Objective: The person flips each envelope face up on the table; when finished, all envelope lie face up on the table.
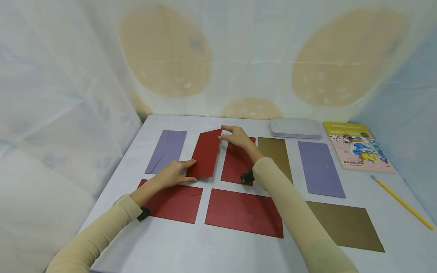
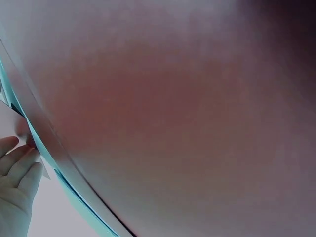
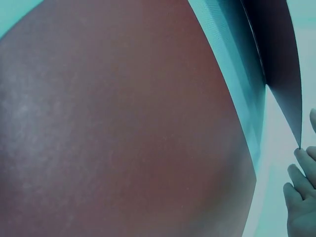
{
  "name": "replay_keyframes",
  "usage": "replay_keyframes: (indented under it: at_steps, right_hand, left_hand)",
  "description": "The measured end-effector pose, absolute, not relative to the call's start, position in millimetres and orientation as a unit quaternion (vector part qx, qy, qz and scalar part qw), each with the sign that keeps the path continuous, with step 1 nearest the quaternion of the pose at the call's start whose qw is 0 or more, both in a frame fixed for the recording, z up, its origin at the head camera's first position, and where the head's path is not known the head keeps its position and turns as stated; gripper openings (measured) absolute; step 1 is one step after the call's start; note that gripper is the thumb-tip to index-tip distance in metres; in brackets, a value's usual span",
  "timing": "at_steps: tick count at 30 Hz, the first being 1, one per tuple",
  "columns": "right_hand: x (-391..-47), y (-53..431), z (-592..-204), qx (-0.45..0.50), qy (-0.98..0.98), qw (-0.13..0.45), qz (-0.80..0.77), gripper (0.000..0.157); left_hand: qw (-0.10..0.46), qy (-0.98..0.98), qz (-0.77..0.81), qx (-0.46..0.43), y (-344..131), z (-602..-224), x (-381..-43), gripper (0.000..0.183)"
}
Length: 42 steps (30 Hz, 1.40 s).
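A red envelope (image 1: 205, 153) is tilted up off the table toward the back left, its right side raised. At its lower left corner my left hand (image 1: 173, 174) holds it between thumb and fingers. My right hand (image 1: 239, 137) pinches the top right corner, with thumb and index finger at the edge. In the left wrist view, the fingers of the left hand (image 2: 19, 182) meet the paper's edge. The right wrist view catches the right hand (image 3: 302, 190) with a fingertip at the envelope's pointed corner (image 3: 291, 113).
Red envelopes lie in front (image 1: 239, 212), under the left forearm (image 1: 177, 203) and beside the right hand (image 1: 235, 163). Purple envelopes (image 1: 167, 151) (image 1: 321, 168) and brown ones (image 1: 273, 151) (image 1: 348, 225) flank them. A grey case (image 1: 295, 128), a booklet (image 1: 358, 148) and a yellow pencil (image 1: 403, 203) are at right.
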State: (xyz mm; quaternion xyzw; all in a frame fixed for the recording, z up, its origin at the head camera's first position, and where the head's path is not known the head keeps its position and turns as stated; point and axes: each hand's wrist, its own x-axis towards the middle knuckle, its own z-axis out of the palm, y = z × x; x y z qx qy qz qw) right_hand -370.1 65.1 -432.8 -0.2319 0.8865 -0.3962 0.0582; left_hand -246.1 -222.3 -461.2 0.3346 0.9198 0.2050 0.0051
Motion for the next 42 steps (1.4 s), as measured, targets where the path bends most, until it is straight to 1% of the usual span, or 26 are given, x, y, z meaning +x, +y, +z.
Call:
replay_keyframes:
  at_steps: [12,26,42]
  right_hand:
    - [-363,70,-430,-0.217,0.881,0.023,-0.420,0.065]
    - [-352,63,-415,-0.191,0.888,-0.019,-0.417,0.066]
    - [-350,50,-405,-0.162,0.889,-0.052,-0.426,0.068]
  left_hand:
    - [0.036,0.902,0.266,0.338,-221,-460,-244,0.069]
    - [0.058,0.890,0.294,0.343,-217,-453,-242,0.061]
    - [0.085,0.865,0.363,0.336,-212,-452,-242,0.060]
